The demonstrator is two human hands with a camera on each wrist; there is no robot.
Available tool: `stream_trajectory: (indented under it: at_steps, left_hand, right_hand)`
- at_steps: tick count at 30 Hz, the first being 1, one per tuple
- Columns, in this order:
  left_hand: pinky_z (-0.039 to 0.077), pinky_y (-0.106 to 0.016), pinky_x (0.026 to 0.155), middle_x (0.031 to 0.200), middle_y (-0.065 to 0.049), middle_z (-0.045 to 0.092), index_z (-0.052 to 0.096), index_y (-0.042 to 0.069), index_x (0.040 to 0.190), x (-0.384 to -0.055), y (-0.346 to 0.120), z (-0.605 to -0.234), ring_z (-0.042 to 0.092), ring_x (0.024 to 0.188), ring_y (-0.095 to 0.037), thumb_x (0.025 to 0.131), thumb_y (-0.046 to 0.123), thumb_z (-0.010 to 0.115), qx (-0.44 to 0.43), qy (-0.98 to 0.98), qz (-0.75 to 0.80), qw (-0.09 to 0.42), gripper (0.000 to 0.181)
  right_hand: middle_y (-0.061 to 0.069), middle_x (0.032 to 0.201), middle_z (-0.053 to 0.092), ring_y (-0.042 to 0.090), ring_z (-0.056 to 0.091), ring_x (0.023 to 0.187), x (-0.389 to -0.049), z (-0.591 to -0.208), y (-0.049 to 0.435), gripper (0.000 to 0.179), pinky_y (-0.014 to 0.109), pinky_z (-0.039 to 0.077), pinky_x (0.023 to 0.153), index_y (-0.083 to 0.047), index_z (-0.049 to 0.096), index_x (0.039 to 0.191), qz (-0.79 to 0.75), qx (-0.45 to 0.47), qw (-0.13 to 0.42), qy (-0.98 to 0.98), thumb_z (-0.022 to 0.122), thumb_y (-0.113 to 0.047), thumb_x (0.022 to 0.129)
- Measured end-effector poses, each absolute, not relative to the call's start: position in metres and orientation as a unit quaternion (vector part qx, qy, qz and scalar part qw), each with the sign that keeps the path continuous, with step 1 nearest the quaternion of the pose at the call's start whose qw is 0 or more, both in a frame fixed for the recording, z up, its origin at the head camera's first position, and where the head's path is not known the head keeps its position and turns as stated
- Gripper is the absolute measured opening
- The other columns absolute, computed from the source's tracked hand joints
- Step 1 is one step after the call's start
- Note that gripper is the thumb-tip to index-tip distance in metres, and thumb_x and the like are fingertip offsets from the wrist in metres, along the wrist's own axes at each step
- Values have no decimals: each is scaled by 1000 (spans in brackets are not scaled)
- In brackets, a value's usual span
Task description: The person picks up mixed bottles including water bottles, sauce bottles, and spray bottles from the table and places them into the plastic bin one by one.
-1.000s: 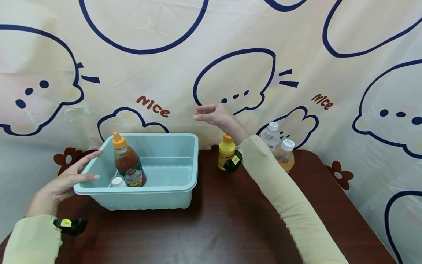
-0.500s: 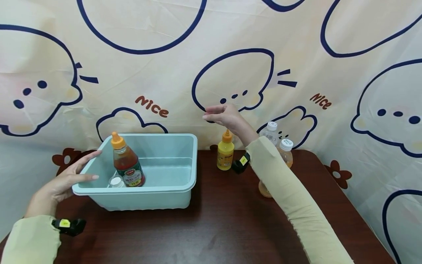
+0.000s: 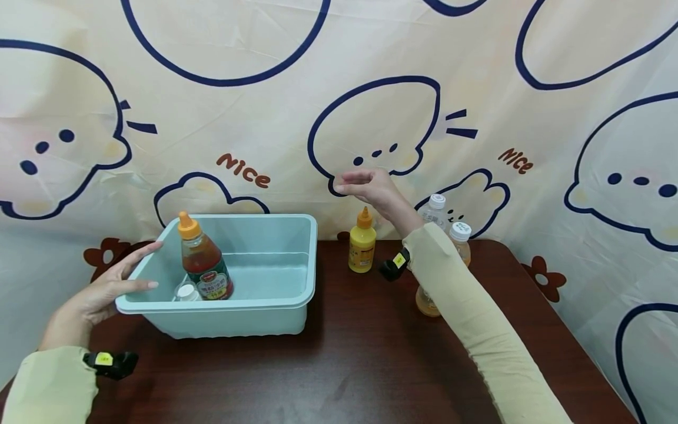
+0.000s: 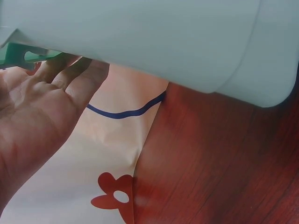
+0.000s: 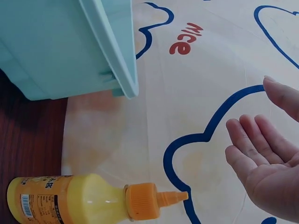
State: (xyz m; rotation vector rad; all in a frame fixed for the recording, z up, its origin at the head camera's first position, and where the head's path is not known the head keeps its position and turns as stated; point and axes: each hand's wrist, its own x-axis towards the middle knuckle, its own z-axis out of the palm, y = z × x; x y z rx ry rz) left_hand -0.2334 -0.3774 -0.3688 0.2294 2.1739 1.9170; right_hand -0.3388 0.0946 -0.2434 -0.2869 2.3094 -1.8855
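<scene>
My left hand [image 3: 108, 288] grips the left end of a light blue plastic bin [image 3: 238, 321], thumb over the rim. In the left wrist view its other fingers [image 4: 84, 81] reach up behind the bin's edge. Inside the bin, a squeeze bottle of red-brown sauce [image 3: 209, 271] with an orange cap leans beside a clear bottle with a white cap [image 3: 188, 291]. My right hand [image 3: 373, 187] hangs in the air with nothing in it, fingers gently bent. Below it a yellow squeeze bottle [image 3: 362, 244] with an orange nozzle stands upright on the table.
To the right, a clear bottle [image 3: 436, 209] and a bottle of amber drink [image 3: 461, 238], both white-capped, are partly hidden by my right sleeve [image 3: 466, 306]. A patterned cloth [image 3: 286, 129] hangs behind the dark wooden table [image 3: 339, 365].
My right hand has drifted right, and its wrist no longer covers the yellow bottle. The left hand and the bin have stayed in place.
</scene>
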Motion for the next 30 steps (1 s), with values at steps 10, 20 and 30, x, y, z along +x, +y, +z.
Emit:
stream_trajectory:
  at_steps: [10,20,30]
  left_hand:
    - [54,-40,64,117,9,31,28,41,138,-231,-377,-368,62,83,-16,88,-1,52,71,745,652,119,69]
    - [55,-38,66,121,9,30,27,39,140,-232,-376,-367,60,87,-11,87,-1,52,82,744,653,118,70]
    - [54,-39,65,121,7,29,26,40,140,-231,-375,-366,61,85,-12,88,-1,51,76,748,649,118,70]
  right_hand:
    - [7,121,56,19,51,112,-343,-256,101,48,33,39,98,-5,55,122,-615,-72,57,783,71,-17,79]
    - [9,113,60,19,54,107,-346,-265,107,45,33,40,97,-7,59,119,-622,-40,17,782,72,-18,78]
    - [10,113,59,20,54,106,-350,-276,116,45,33,38,99,-6,57,120,-631,-11,8,775,72,-13,78]
